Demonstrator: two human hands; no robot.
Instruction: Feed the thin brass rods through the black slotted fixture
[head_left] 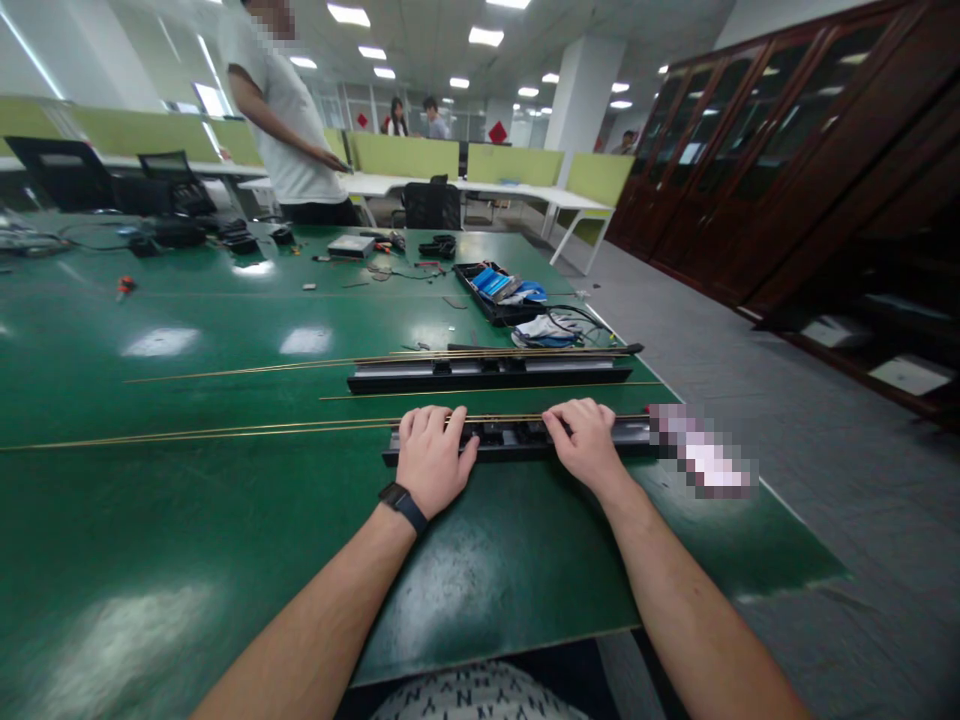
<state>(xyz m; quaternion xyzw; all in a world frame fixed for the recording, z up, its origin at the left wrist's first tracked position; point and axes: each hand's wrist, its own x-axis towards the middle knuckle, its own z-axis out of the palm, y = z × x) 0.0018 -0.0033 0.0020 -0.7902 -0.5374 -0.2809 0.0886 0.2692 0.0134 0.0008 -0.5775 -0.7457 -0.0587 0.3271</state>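
Hands bare, palms down, both at the nearer black rail [517,455]. Left hand [431,455] lay over its left part, fingers partly bent and slightly apart, thumb held away from them. Right hand [585,440] sat farther along, more curled, thumb and forefinger close together at the brass-coloured rods [300,428]. Whether either hand gripped or merely pressed could not be told; fingertips partly hidden.

Rail position: right-hand part of the surface [225,540], roughly along the near edge but set back from it, right end toward the right edge. Rods ran along the rail and far out past its left end.

Handling, judged by eye: rail stiff, fairly smooth, of modest weight, best held toward both ends. Rods light, springy, apt to roll or bend; best taken where the rail backed them, long free ends likely to whip.

Materials: rail a straight dark channel with silvery-grey stretches and dark blocks inside. Single rod [480,393] just beyond, thin and straight. Farther rail [487,378] similar, more rods over it. Past that, near the right edge, a black tray [499,315] with shiny blue packaging [499,285], crumpled cloth beside it [547,330]. Surface green, glossy, reflecting the lights.
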